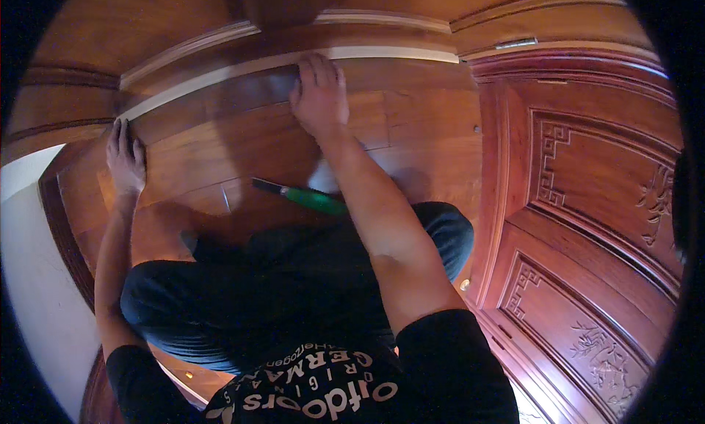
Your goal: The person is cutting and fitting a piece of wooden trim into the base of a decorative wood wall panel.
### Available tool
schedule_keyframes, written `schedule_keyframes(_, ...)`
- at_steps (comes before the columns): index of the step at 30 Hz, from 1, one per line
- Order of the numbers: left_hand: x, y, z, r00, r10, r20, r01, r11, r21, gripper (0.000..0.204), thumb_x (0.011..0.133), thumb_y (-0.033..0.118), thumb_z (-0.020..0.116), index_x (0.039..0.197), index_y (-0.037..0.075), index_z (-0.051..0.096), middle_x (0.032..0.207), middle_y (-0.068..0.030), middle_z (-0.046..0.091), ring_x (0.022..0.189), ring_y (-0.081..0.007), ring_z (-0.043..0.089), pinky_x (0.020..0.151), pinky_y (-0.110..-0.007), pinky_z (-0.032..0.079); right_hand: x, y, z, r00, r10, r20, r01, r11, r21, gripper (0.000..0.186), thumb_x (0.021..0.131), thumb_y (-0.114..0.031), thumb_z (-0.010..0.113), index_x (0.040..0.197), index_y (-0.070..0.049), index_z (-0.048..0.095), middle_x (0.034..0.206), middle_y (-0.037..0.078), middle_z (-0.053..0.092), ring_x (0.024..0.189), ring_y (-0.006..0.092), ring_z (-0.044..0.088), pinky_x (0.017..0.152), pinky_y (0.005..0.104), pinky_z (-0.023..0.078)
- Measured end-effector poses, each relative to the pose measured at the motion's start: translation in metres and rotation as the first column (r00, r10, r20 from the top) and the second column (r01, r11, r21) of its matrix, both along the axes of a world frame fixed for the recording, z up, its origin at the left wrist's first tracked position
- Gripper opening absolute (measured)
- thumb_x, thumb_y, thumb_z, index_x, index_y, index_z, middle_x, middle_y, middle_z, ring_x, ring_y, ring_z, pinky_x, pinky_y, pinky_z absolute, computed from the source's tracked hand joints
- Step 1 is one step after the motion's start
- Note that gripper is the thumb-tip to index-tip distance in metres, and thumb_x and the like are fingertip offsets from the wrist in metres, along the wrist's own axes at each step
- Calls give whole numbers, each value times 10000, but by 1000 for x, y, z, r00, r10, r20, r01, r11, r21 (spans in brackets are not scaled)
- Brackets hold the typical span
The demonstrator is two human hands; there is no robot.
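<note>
A long pale strip (396,53) runs along the foot of the wooden panelling ahead of me, bending in the fisheye view. My left hand (126,158) reaches to the strip's left end, fingers stretched out and fingertips at its edge. Farther along, my right hand (321,93) lies across the strip near its middle, fingers extended over it and thumb apart, hiding a short stretch. On the floor between my arms lies a green-handled tool (312,199) with a narrow dark blade. My right forearm partly covers its handle end, and its exact kind is unclear.
I sit on the wooden plank floor (257,137) with my dark-trousered legs (257,292) folded close to the tool. A carved reddish wooden door (602,159) stands at the right. At the left, a dark wooden trim (62,233) borders a pale wall (37,277).
</note>
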State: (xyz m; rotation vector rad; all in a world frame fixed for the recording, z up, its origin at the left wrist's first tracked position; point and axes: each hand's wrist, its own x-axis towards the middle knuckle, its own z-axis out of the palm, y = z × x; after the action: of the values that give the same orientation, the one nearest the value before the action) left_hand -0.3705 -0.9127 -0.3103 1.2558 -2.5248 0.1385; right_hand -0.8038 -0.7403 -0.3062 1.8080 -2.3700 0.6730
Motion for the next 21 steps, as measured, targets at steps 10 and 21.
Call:
schedule_keyframes(10, 11, -1, 2, 996, 49, -71, -44, 997, 70, 527, 1003, 253, 524, 1494, 62, 516, 1573, -180, 458, 1433, -393, 427, 1187, -491, 339, 6, -2, 7, 994, -87, 61, 87, 996, 8, 534, 881, -218, 663, 1368, -19, 576, 1430, 162, 539, 1388, 336, 454, 1178, 507, 324)
schedule_keyframes(21, -4, 6, 7, 991, 74, -115, -66, 995, 76, 499, 957, 231, 564, 1430, 75, 570, 1509, -176, 509, 1366, -394, 474, 1143, -503, 375, 4, -3, 10, 995, -102, -23, 101, 993, -66, 456, 866, -191, 648, 1311, -92, 642, 1413, 93, 569, 1358, 306, 498, 1157, 497, 364)
